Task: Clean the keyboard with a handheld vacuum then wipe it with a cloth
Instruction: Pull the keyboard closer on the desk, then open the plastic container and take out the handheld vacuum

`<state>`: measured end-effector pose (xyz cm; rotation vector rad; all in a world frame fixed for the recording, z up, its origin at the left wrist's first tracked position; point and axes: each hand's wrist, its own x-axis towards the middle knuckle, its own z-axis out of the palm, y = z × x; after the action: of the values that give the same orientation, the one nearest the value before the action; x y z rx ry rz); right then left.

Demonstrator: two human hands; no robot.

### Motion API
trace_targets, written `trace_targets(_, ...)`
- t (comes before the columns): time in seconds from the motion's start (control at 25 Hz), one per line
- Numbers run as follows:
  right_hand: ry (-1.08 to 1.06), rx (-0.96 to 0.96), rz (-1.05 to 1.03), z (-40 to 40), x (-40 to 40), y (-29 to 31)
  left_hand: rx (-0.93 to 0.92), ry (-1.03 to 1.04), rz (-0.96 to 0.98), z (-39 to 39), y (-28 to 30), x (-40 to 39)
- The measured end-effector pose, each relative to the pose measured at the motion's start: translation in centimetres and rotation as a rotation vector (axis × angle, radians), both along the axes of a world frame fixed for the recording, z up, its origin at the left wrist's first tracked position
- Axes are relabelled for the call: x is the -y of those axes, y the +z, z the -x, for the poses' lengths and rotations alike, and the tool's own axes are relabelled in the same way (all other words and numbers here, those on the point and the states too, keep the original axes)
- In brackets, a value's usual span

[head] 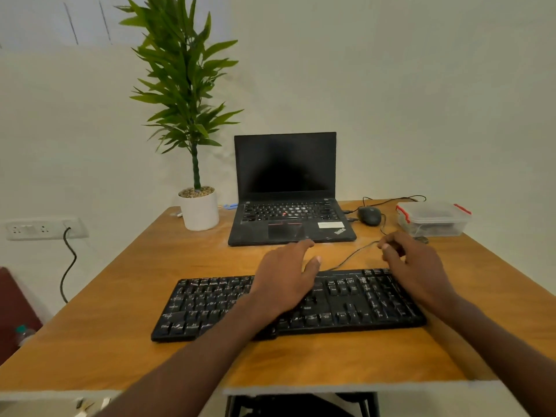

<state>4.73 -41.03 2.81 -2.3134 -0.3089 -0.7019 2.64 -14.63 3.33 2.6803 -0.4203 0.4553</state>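
Two bare hands reach forward over a long black plastic keyboard (288, 305) that lies on a wooden table with an orange-brown top (120, 326), near its front edge. The left hand (285, 278) hovers over or rests on the middle of the keys, palm down, fingers loosely spread and gripping nothing. The right hand (412, 266) is past the keyboard's far right corner with its fingers curled inward; it may be touching the thin black cable (349, 257) that runs from the keyboard's back edge, but blur makes it impossible to tell whether it pinches anything.

No handheld vacuum and no cloth are visible anywhere, and pale flecks seem to lie among the keys, so the task looks barely begun: both vacuuming and wiping appear still to be done.

The keyboard's long axis runs left to right across the table, tilted a little so the right end sits farther from the person. Its number pad is at the right, and its front edge with the space bar faces the person.

Behind it stand an open black laptop (288, 206), a white pot holding a green plant (200, 209), a black mouse (369, 215) and a clear plastic box with red clips (433, 218).
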Motion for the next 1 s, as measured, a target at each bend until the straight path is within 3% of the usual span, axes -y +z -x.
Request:
trace_targets(0.2,-0.009,-0.112,-0.112,-5.6,2.8,0.6,-0.15,-0.144,0.042,-7.5,0.6,5.8)
trace_targets(0.48,-0.331,0.106,-0.261,-8.0,5.4,-2.2,-0.13,-0.182,0.22,-14.4,-1.1,15.7)
trace_targets(0.64,-0.543,0.065,-0.642,-8.9,6.5,-2.3,-0.209,-0.071,0.536,-17.6,-0.4,20.3)
trace_targets(1.0,-0.471,0.043,-0.731,-9.6,6.8,-2.9,-0.49,0.208,0.793,-23.4,0.3,28.2)
